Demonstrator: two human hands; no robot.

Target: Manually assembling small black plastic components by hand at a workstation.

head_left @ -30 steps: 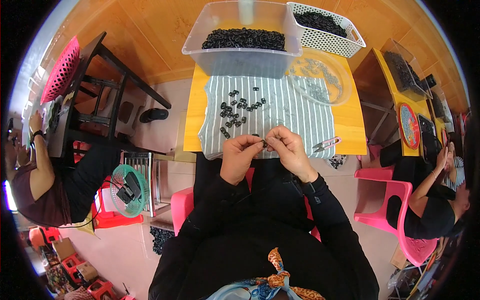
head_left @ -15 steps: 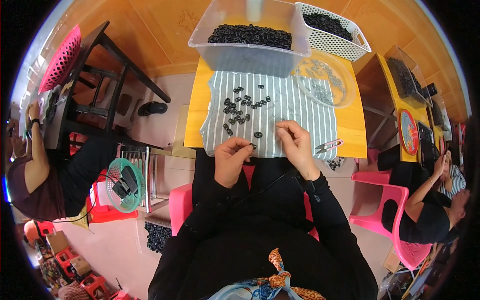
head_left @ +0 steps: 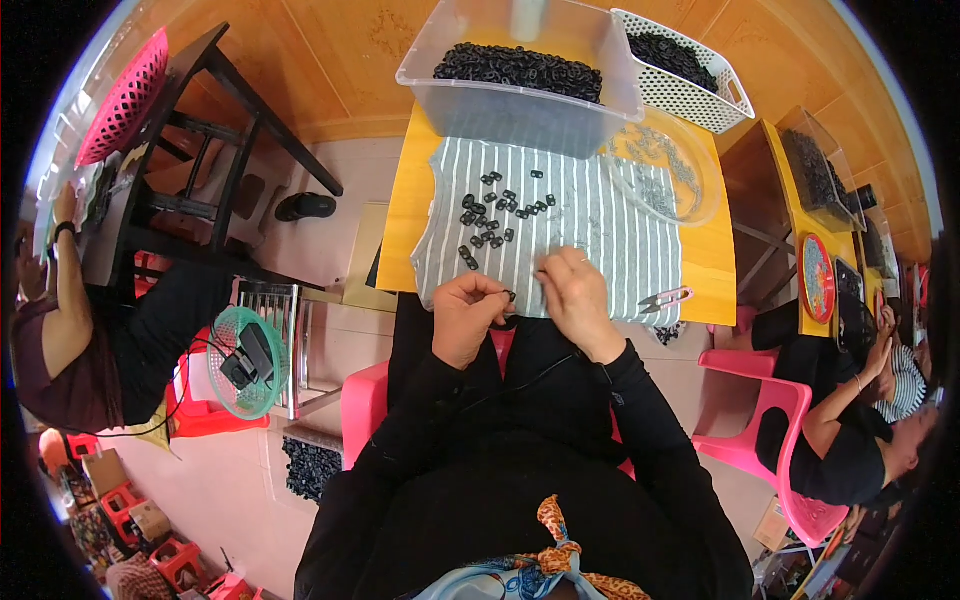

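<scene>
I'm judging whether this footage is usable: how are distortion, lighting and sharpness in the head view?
All in the head view: the yellow table bows along its right edge; light is fairly even, without hard shadows on the striped cloth; loose black pieces stand out clearly, but the small piece in the left hand is mostly hidden.

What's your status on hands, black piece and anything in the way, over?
Left hand: pinching small black piece. Right hand: over striped cloth, grip unclear. Pink-handled snips: right of both hands, not in the way.
</scene>
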